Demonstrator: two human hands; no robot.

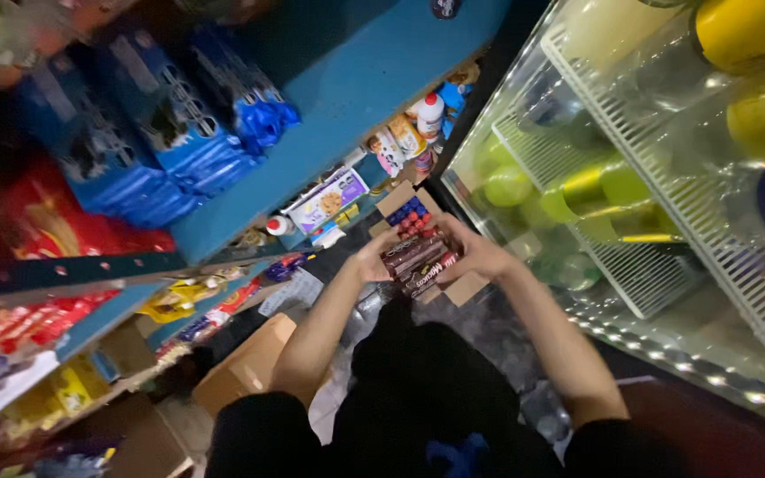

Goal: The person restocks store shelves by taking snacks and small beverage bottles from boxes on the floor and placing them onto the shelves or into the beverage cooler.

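Observation:
Both my hands close around a stack of dark brown and red snack packs (419,259). My left hand (374,257) grips the stack's left side, and my right hand (475,254) covers its right side. The stack sits over an open cardboard box (400,200) that holds rows of blue and red round tops (409,215). A box flap (462,289) shows below my right hand. My forearms reach forward from dark sleeves at the bottom of the view.
Blue shelves (347,97) on the left carry blue packs (170,124), red bags (55,221) and biscuit boxes (329,202). A lit glass-door cooler (666,204) with wire racks and yellow and green bottles stands on the right. A brown carton (250,363) lies on the floor.

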